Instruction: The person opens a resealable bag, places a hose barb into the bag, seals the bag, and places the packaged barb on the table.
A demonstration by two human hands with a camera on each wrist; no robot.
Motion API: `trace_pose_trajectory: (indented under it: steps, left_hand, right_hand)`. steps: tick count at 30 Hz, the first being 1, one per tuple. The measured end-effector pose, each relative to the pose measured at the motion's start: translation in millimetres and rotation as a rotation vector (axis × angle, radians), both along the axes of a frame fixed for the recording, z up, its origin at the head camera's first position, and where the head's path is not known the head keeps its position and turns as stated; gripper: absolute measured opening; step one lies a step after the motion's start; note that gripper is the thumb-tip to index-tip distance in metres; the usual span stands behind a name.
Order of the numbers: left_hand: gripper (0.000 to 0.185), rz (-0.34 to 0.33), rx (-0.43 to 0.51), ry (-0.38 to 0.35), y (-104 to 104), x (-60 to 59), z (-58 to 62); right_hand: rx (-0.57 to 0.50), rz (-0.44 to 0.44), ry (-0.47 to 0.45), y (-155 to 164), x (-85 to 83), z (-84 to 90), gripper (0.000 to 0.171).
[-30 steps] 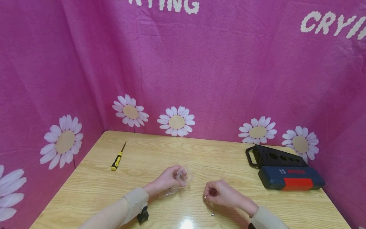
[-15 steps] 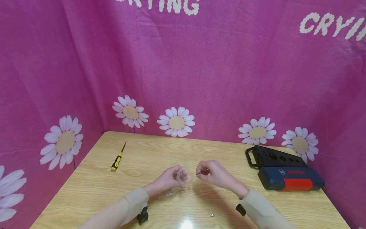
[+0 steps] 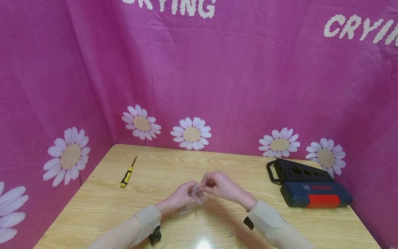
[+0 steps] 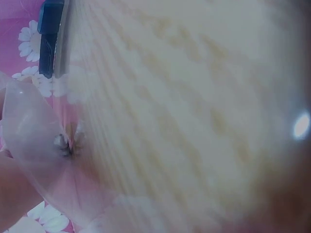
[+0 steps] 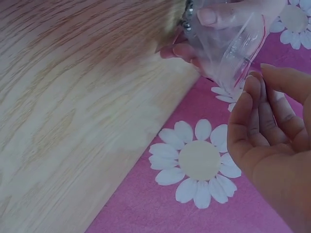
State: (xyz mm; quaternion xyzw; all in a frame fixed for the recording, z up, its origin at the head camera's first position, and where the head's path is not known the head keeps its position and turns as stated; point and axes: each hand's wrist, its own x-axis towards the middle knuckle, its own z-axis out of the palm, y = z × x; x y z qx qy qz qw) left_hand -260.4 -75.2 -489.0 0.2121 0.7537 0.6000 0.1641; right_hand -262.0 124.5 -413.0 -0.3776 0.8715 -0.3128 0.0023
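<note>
My left hand (image 3: 178, 199) grips a clear plastic zip bag (image 5: 226, 56), its mouth turned to the right. Several small shiny metal screws (image 5: 188, 18) lie gathered low in the bag; the left wrist view shows some of the screws (image 4: 64, 144) through the plastic. Right at the bag's mouth are the fingertips of my right hand (image 3: 222, 186), thumb and fingers brought together in a pinch. The screw between them is mostly hidden by the fingers. Another small screw (image 3: 230, 234) lies on the table near its front.
A yellow and black screwdriver (image 3: 125, 177) lies at the left of the wooden table (image 3: 161, 162). To the right is a dark blue and red Bosch case (image 3: 317, 194) with its black holder (image 3: 304, 171) behind. Pink flowered cloth (image 3: 230, 86) hangs around the table.
My right hand has risen from the table with a small screw in its fingertips and moved left to the bag's mouth. My left hand has stayed put with the bag.
</note>
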Motion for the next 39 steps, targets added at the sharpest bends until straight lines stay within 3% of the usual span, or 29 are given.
trace_pose_trajectory:
  steps: [11,19,23,34,39]
  left_hand:
    - [0.030,-0.005,0.022,-0.032,0.8,-2.8,-1.5]
    - [0.030,0.020,-0.006,0.007,2.5,-5.0,-2.6]
    - [0.029,0.014,-0.003,-0.008,1.5,-4.2,-3.4]
    - [0.030,0.001,0.014,-0.017,-0.5,-2.7,-4.0]
    - [0.030,-0.005,0.004,-0.009,-0.1,-1.9,-3.0]
  right_hand:
    - [-0.014,0.004,0.006,15.2,6.6,-2.4,0.007]
    - [-0.015,0.000,-0.124,47.7,30.4,-16.5,0.003]
    - [-0.008,0.002,-0.177,63.2,43.1,-27.1,0.006]
    - [-0.036,0.132,-0.289,89.0,61.2,-50.6,0.007]
    - [-0.030,0.172,-0.277,91.1,63.6,-55.5,0.008]
